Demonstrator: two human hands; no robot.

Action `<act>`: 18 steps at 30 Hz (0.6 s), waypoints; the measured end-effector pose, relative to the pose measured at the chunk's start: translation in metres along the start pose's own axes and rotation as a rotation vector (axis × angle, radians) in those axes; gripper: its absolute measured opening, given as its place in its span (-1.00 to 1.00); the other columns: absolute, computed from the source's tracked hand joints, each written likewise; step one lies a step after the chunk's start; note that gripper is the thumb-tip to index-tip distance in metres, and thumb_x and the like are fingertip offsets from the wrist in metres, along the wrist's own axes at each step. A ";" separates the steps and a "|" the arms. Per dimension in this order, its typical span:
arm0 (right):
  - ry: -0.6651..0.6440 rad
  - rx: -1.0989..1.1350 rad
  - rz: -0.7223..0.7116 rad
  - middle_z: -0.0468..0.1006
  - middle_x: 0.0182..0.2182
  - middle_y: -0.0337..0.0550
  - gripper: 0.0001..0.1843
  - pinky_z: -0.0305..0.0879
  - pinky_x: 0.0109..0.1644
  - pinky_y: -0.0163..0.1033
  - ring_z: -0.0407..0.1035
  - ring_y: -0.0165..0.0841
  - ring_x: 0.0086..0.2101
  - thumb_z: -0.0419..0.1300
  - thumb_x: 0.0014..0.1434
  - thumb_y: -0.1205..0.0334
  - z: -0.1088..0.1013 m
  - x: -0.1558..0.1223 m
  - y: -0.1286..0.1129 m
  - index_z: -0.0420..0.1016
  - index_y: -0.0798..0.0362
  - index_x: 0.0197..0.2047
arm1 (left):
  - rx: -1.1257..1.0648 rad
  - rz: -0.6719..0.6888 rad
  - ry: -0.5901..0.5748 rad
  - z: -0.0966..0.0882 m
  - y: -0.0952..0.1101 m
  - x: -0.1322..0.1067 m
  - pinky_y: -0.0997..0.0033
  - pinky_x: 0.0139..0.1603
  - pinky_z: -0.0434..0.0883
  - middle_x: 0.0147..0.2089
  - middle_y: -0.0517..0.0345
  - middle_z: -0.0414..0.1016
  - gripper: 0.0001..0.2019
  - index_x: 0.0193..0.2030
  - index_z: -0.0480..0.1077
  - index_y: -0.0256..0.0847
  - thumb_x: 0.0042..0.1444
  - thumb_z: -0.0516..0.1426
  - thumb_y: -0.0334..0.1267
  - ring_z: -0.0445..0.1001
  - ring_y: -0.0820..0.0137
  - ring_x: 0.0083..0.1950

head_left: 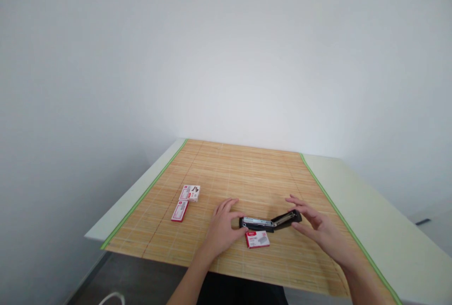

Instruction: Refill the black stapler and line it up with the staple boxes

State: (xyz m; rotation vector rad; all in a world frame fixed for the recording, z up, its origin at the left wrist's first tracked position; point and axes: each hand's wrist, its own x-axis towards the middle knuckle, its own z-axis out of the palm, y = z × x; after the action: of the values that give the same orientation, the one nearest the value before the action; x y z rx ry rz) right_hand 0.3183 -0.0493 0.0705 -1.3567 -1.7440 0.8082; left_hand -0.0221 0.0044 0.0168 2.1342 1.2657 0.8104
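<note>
A black stapler (257,223) is spread wide open on the bamboo mat, its metal staple channel showing and its other arm tilted up to the right. My left hand (223,229) has thumb and index finger around the stapler's left end, with the other fingers stretched forward over the mat. At the raised right end, my right hand (318,227) holds the arm between thumb and fingers. Just in front of the stapler, near my left thumb, lies a small red and white staple box (257,239).
Left on the mat (243,168) are a white and pink box (189,193) with a stapler picture and a red-edged box (180,211) touching or almost touching it. Green edging borders the mat on a white table (370,206). A wall stands behind; a white cable (112,295) shows at lower left.
</note>
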 end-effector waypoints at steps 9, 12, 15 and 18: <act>-0.007 -0.101 -0.105 0.35 0.38 -0.18 -0.68 -0.10 0.54 0.26 0.00 -0.10 0.46 0.36 0.23 -0.09 0.026 0.028 -0.024 0.60 -0.19 0.01 | 0.008 -0.006 0.009 -0.002 0.003 -0.001 -0.11 0.55 0.01 0.48 0.21 0.26 -0.68 -0.06 0.64 0.11 -0.01 0.43 -0.11 0.17 0.08 0.49; -0.003 -0.162 -0.128 0.31 0.40 -0.20 -0.68 -0.12 0.55 0.25 -0.08 -0.11 0.48 0.35 0.23 -0.09 0.030 0.032 -0.027 0.60 -0.18 0.00 | 0.013 -0.024 -0.001 -0.002 0.003 -0.002 -0.22 0.58 -0.21 0.54 0.23 0.13 -0.67 -0.06 0.63 0.12 0.00 0.43 -0.12 0.14 0.07 0.51; -0.019 -0.185 -0.129 0.24 0.44 -0.22 -0.69 -0.16 0.55 0.26 -0.16 -0.11 0.49 0.35 0.23 -0.08 0.036 0.036 -0.030 0.61 -0.18 -0.01 | 0.025 -0.023 -0.012 -0.002 0.003 -0.001 -0.24 0.57 -0.36 0.58 0.23 0.05 -0.67 -0.05 0.63 0.12 0.00 0.43 -0.13 0.04 0.08 0.56; -0.050 -0.162 -0.135 0.19 0.46 -0.23 -0.69 -0.22 0.55 0.27 -0.24 -0.11 0.51 0.36 0.22 -0.08 0.046 0.040 -0.037 0.61 -0.17 -0.01 | 0.039 -0.010 -0.010 -0.002 0.003 -0.001 -0.23 0.57 -0.40 0.59 0.26 0.00 -0.66 -0.05 0.63 0.13 -0.01 0.44 -0.14 -0.10 0.07 0.60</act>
State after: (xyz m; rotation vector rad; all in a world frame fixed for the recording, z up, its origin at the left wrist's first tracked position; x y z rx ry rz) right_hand 0.2551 -0.0201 0.0857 -1.3159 -1.9524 0.6430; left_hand -0.0224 0.0027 0.0205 2.1583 1.2961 0.7764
